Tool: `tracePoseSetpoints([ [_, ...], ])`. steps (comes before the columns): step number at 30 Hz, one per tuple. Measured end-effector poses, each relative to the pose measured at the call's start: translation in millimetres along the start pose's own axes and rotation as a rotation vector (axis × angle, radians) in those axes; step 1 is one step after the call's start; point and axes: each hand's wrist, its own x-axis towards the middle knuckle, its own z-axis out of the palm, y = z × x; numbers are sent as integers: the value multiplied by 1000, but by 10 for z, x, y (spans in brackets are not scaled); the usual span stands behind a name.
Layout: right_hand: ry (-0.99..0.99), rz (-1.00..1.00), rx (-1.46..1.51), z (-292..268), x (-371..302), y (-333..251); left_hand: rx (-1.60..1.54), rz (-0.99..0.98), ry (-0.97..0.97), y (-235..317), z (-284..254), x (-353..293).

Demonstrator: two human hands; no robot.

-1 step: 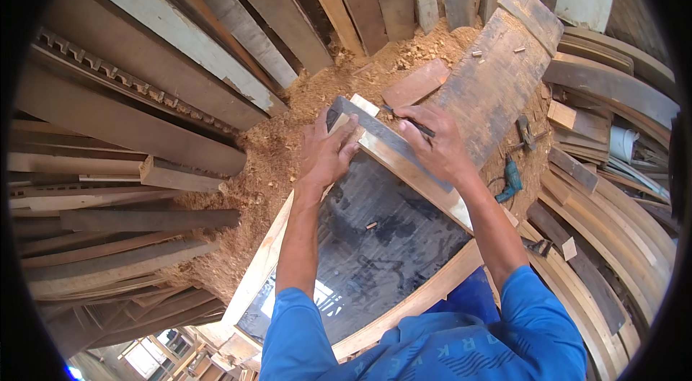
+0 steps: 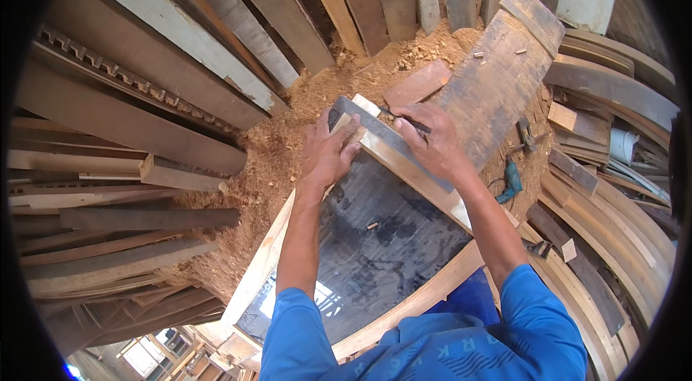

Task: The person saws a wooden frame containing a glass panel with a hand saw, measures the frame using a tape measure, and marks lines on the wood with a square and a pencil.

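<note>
A wooden frame [image 2: 417, 289] with a dark, glossy panel [image 2: 389, 237] inside it lies in front of me. My left hand [image 2: 328, 150] is closed around the frame's far corner, with its thumb over a small wood piece [image 2: 349, 129]. In my right hand [image 2: 436, 139] is a slim dark tool [image 2: 414, 123], pinched between thumb and fingers. The tool points left toward a pale wood block [image 2: 366, 104] at the far side of the corner. Whether its tip touches the block I cannot tell. A dark board [image 2: 418, 157] runs along the frame's far edge, under my right hand.
A worn plank [image 2: 497, 85] carrying small wood bits stretches to the far right. Near it are a reddish board [image 2: 419, 82], a clamp [image 2: 525, 134] and a teal power tool [image 2: 510, 180]. Sawdust [image 2: 270, 157] covers the floor. Stacked timber [image 2: 130, 121] surrounds the work.
My right hand and the slim tool have shifted slightly to the left. My left hand and the frame stay where they were.
</note>
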Motion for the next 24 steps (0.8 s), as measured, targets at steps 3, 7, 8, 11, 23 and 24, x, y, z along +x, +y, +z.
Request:
tracePoseSetpoints([
  [3, -30, 24, 131, 188, 196, -54, 22, -9, -11, 5, 9, 0],
  [7, -63, -72, 37, 357, 452, -38, -22, 0, -3, -6, 9, -11],
  [8, -113, -83, -20, 374, 501, -41, -23, -3, -1, -15, -1, -18],
  [11, -168, -154, -22, 352, 562, 90, -62, 8, 3, 7, 36, 9],
  [23, -107, -120, -35, 110, 467, -183, -80, -14, -20, 16, 20, -9],
  [24, -108, -116, -31, 203, 487, -91, -80, -23, -22, -4, 25, -21],
])
